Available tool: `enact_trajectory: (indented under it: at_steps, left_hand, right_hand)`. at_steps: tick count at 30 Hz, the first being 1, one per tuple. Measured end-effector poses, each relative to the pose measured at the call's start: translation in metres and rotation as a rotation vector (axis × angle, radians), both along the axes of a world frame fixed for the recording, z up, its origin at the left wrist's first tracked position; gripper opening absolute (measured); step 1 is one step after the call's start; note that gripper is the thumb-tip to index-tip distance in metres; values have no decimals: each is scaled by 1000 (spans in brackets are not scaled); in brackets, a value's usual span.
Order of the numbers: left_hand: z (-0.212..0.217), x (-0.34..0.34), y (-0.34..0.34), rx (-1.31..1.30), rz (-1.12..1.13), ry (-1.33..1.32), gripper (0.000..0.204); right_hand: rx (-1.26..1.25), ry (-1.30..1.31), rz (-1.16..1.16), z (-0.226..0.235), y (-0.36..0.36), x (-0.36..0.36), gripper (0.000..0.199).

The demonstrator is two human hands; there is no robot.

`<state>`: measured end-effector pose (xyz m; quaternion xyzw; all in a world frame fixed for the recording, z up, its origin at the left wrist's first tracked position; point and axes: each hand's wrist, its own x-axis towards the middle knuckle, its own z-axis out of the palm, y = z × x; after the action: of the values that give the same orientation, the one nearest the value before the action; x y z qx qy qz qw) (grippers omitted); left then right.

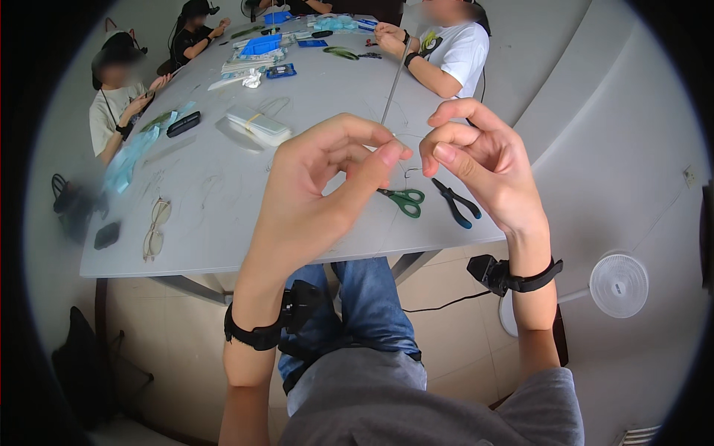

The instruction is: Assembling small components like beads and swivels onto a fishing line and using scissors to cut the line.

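The person's lap in blue jeans [372, 312] and grey shirt lies closest, at six o'clock, and above it both forearms rise to meet over the near edge of the big grey tabletop [216, 215]. The left hand [320, 186] is curled, thumb and forefinger pressed together on the thin wire [392, 93], which runs up from the pinch toward twelve o'clock; the right hand [476, 160], just at three o'clock of the left, has its fingertips closed on the wire's lower end, where a small bend shows between the two hands. As a judgement, the shaping looks barely begun: most of the wire is straight and only that short end is worked. On the tabletop just beyond the hands lie green-handled scissors [405, 201] and, at three o'clock of them, blue-handled pliers [457, 202], neither touched. At ten o'clock of the left hand sits a flat clear packet [259, 123] of white sheets; farther off toward twelve o'clock lie blue flat packages [262, 46], their labels too small to tell. Eyeglasses [155, 227] rest at nine o'clock, and a small dark case [183, 123] lies beyond them. A white fan [619, 285] stands on the floor at four o'clock.
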<state>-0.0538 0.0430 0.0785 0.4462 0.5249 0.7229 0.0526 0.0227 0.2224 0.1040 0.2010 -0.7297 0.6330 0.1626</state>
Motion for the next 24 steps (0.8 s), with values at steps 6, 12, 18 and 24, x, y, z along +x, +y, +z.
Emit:
enact_trajectory:
  at_steps: [6,12,18,24]
  left_hand:
    - [2,1,-17,-62,-1,-70,10]
    - [1,-5,-36,-215,131,16,11]
    - [-11,-10,-30,-96,-58,-185,14]
    - [-14,-18,-42,-40,-192,-355,11]
  right_hand:
    - [-33,-71,28,-27,-1,-4,19]
    - [33,-113,-72,-39,-4,-2,7]
    - [96,-60,-55,-55,-2,-5,7]
    - [59,-119,-70,-74,1,-12,4]
